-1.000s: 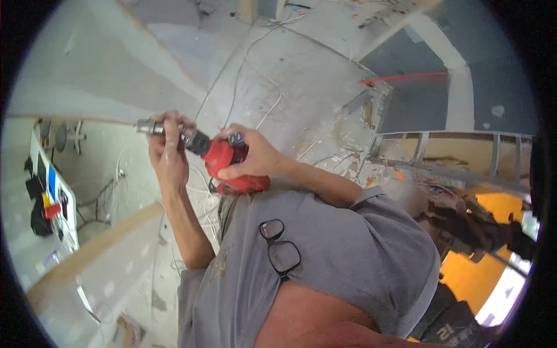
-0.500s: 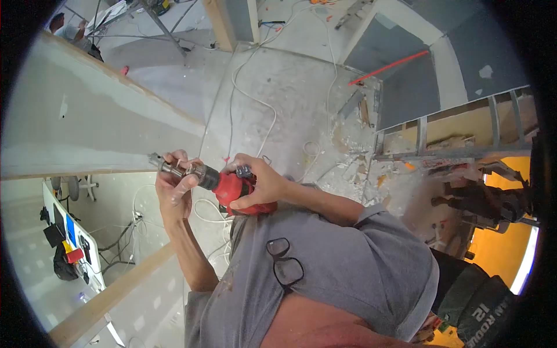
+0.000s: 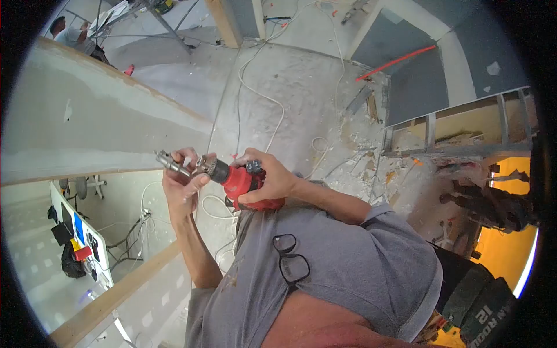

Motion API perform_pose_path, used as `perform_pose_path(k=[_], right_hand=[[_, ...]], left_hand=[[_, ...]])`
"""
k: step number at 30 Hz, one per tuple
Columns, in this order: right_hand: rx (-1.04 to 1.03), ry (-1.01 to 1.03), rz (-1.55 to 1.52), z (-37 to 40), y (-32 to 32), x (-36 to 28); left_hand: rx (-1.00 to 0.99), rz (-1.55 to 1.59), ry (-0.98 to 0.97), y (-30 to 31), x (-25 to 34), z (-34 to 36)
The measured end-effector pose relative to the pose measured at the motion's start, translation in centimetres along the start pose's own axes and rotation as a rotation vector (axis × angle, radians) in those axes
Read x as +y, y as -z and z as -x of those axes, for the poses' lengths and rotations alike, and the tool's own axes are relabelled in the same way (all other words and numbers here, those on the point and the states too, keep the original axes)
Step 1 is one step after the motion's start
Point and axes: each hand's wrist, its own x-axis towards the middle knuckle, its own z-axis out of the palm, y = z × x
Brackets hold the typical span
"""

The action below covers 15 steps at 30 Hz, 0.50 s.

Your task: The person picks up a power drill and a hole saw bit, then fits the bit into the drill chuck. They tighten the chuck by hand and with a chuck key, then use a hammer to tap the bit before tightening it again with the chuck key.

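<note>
My right hand (image 3: pixel 268 177) is wrapped around the body of a red and black power drill (image 3: pixel 237 184) in front of my waist. The drill's keyed metal chuck (image 3: pixel 204 166) points left. My left hand (image 3: pixel 184 177) pinches a silver drill bit (image 3: pixel 168 160) with a wide head, fingers and thumb closed around its shank. The bit sits at an angle to the chuck, its inner end close to the jaws and seemingly out of them; fingers partly cover that spot.
A plastered half-wall (image 3: pixel 110 124) with a wooden edge stands at the left. White cables (image 3: pixel 278 116) cross the dusty floor. Rubble (image 3: pixel 360 168) lies at the right, beside metal wall framing (image 3: pixel 430 130). A white table (image 3: pixel 96 243) holds several items. Another person (image 3: pixel 75 37) is at the upper left.
The silver bit has gone from in line with the chuck to angled away from it, my left fingers still on it. The view has shifted slightly; my right hand keeps its grip.
</note>
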Motion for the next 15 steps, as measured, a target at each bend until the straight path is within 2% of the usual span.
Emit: perform_pose_path(k=[3,4,7,9,11,12,13,15], right_hand=[[0.009,0.004,0.024,0.1,1.0,0.3],[0.032,-0.019,-0.003,0.1,1.4,0.4],[0.026,-0.100,-0.099,0.0,0.7,0.9],[0.004,-0.008,0.026,-0.5,0.5,0.1],[-0.018,-0.039,-0.005,-0.5,0.5,-0.3],[0.011,-0.065,-0.046,-0.5,0.5,-0.5],[0.032,-0.101,-0.092,-0.4,0.2,-0.2],[0.026,-0.068,-0.120,-0.7,0.2,1.1]], left_hand=[[0.079,0.001,-0.010,1.0,-1.0,-0.4],[-0.024,-0.035,-0.070,1.8,-1.6,-0.3],[-0.030,-0.161,-0.072,0.0,-1.6,-0.1],[0.013,-0.164,-0.071,0.5,-2.0,-0.3],[0.152,-0.151,0.013,2.4,-2.3,-0.2],[0.252,-0.318,-0.055,3.1,-2.4,-0.1],[0.299,-0.331,-0.048,4.0,-2.1,0.8],[0.203,-0.232,-0.084,3.6,-0.7,1.2]])
